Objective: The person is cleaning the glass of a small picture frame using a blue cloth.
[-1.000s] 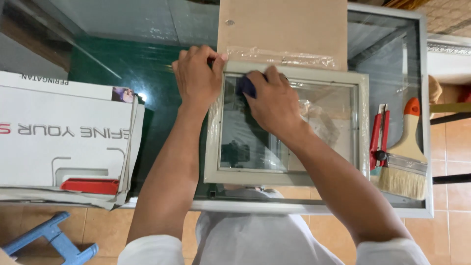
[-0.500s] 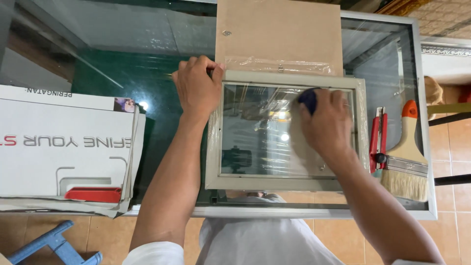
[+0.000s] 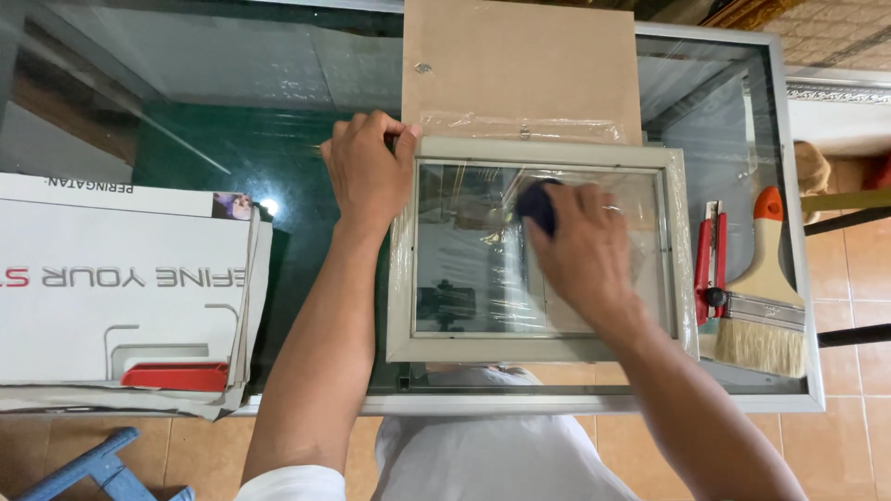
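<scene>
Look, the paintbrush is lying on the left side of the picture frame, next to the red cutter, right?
Not quite. In the head view the paintbrush lies on the right side of the picture frame, next to the red cutter.

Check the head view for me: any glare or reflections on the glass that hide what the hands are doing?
Head view: sharp and evenly lit; a small bright glare spot sits on the glass table; the frame's pane mirrors dim shapes and wrinkled film sheen, yet the left hand at its corner and right hand pressing a dark pad stay clear.
</scene>
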